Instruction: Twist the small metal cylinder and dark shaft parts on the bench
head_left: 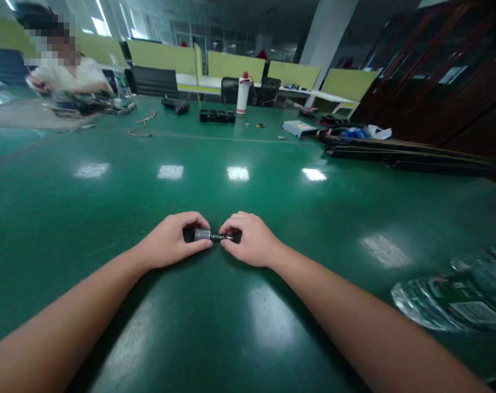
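Between my hands, just over the green table, lies a short grey cylinder (202, 234) with a thin dark rod (217, 237) extending from its right side. My left hand (172, 240) is closed on the cylinder, thumb in front and fingers behind. The thumb and fingers of my right hand (252, 238) pinch the rod, whose shiny tip shows inside the curled hand. Whether cylinder and rod are one piece, I cannot tell.
Clear plastic bottles (448, 303) lie at the right. Farther back are a white bottle with a red cap (243, 94), a black block (217, 116), a cord (141, 126) and long dark strips (362, 151). A person (74, 76) sits at the far left.
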Action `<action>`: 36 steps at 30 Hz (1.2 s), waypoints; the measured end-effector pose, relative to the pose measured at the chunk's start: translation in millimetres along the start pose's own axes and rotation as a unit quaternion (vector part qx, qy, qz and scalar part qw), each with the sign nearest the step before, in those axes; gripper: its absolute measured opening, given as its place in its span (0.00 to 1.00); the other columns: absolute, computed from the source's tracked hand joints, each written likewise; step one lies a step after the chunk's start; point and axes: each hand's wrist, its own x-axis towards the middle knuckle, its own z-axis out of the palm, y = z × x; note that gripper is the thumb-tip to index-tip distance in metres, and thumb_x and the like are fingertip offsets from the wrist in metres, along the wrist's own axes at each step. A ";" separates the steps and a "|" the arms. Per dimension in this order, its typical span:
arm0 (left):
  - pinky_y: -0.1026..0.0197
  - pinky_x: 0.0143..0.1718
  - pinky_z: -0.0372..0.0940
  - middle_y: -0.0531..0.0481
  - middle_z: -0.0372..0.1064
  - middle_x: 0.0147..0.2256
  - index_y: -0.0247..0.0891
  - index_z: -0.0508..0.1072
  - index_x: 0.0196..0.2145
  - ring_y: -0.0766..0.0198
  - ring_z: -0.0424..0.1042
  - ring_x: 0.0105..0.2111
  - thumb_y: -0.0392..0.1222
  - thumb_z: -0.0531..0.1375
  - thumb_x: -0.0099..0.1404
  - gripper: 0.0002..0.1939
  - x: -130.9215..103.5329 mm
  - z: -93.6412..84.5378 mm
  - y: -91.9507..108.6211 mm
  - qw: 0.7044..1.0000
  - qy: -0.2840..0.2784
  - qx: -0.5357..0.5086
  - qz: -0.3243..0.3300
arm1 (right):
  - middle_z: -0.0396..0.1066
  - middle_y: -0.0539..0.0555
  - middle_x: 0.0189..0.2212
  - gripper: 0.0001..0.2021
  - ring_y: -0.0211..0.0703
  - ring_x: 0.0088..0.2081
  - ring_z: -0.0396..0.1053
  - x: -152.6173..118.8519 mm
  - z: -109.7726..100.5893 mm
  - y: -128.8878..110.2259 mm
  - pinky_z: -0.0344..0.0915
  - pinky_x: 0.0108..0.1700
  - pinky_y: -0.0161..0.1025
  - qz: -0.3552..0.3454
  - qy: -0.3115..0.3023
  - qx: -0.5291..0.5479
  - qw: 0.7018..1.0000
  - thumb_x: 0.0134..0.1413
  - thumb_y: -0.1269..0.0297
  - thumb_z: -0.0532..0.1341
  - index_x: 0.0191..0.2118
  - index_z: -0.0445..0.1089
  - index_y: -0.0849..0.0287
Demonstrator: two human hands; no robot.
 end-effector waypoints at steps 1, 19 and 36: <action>0.60 0.39 0.63 0.51 0.73 0.36 0.38 0.72 0.38 0.59 0.71 0.37 0.51 0.63 0.60 0.14 -0.7 -0.5 -1.0 1.000 0.002 -0.001 0.001 | 0.73 0.50 0.28 0.04 0.40 0.33 0.67 0.0 -0.4 -0.5 0.61 0.39 0.38 -0.003 -0.001 0.000 1.000 0.48 0.70 0.64 0.33 0.75 0.60; 0.60 0.35 0.62 0.52 0.72 0.32 0.37 0.72 0.33 0.60 0.69 0.33 0.50 0.64 0.56 0.13 1.5 -0.1 1.5 0.997 0.042 -0.017 -0.070 | 0.70 0.47 0.24 0.05 0.37 0.27 0.64 -2.3 -1.1 15.7 0.58 0.31 0.35 0.123 0.069 0.003 0.990 0.42 0.71 0.61 0.29 0.73 0.57; 0.60 0.42 0.64 0.51 0.74 0.37 0.38 0.74 0.37 0.59 0.72 0.38 0.46 0.67 0.56 0.13 -0.5 0.5 -0.8 0.999 0.005 -0.052 -0.007 | 0.75 0.50 0.31 0.03 0.39 0.36 0.69 -1.5 0.1 5.7 0.61 0.41 0.38 -0.020 -0.017 0.042 0.999 0.53 0.67 0.67 0.35 0.76 0.58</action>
